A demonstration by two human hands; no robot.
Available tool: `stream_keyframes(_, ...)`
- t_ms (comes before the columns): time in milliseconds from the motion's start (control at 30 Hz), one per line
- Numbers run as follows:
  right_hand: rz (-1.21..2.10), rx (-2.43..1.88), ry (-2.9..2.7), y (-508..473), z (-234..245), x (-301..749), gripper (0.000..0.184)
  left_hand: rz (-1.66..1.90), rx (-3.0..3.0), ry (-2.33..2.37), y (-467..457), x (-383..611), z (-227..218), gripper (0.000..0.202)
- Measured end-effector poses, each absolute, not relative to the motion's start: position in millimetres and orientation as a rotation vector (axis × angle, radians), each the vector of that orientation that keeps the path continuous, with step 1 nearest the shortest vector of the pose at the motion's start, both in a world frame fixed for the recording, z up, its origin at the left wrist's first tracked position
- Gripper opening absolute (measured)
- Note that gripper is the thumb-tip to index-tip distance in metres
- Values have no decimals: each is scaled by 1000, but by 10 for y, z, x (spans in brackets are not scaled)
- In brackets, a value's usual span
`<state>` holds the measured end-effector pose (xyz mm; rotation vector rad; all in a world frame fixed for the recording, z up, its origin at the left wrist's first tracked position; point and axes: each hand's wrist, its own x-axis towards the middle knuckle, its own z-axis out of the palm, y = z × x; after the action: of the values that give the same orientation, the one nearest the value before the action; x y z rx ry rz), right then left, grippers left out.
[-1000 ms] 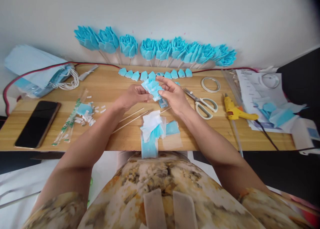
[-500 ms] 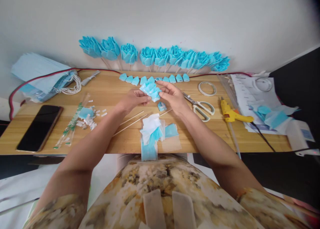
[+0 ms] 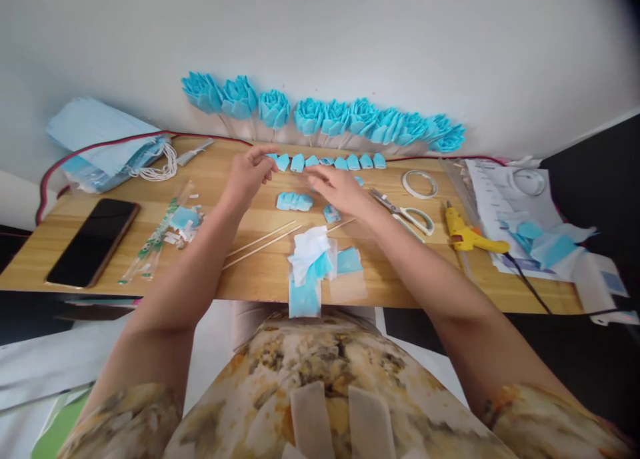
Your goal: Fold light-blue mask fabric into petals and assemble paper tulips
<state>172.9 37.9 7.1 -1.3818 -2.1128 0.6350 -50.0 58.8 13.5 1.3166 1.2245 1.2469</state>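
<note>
A row of folded light-blue fabric petals [image 3: 353,162] lies across the back of the wooden table. My left hand [image 3: 251,172] is at the row's left end, fingers bent and apart, with nothing visible in them. Just behind my right hand [image 3: 336,188] are the row's middle petals; its fingers curve loosely and I see nothing held. Part of the row is hidden by the hands. On the tabletop below them rests an overlapping strip of blue petals [image 3: 294,201], untouched. A small folded blue piece [image 3: 331,213] sits to its right.
Several blue fabric flowers [image 3: 335,117] on sticks lean against the wall. Scissors [image 3: 407,216], a tape roll [image 3: 419,184] and a yellow glue gun [image 3: 470,235] lie right. Loose fabric [image 3: 310,252] and wooden sticks [image 3: 263,245] are in front; a phone [image 3: 94,243] is left.
Both hands have let go of the petal strip, which now lies on the table. They have moved back toward the petal row, the left one upward. The view has shifted slightly.
</note>
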Motion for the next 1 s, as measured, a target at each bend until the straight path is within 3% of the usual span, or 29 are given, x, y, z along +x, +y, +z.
stream_keyframes(133,380,-1508,-1985,517,101,2102,41,1249,1362,1219,594,-466,91,31)
stream_keyframes(400,326,-1629,-2221,393,-63,2115,25,1125,1432,1155,512,-394,99,7)
stream_keyframes(667,-14,-1660,-2507,346,-98,1854,22,1070,1359,1135,495,-347,80,9)
stream_keyframes(767,229,-1654,-2202,392,-92,1891,13,1063,1341,1118,480,-329,71,10)
stream_keyframes(867,845,-1498,-1583,362,-10,1922,5,1033,1357,1106,437,-298,87,13)
stream_keyframes(933,1251,-1285,-1216,285,64,1910,17,974,1372,1077,391,-263,103,17)
stream_keyframes(1000,1454,-1133,-1042,185,115,1867,33,897,1381,1026,336,-220,109,24)
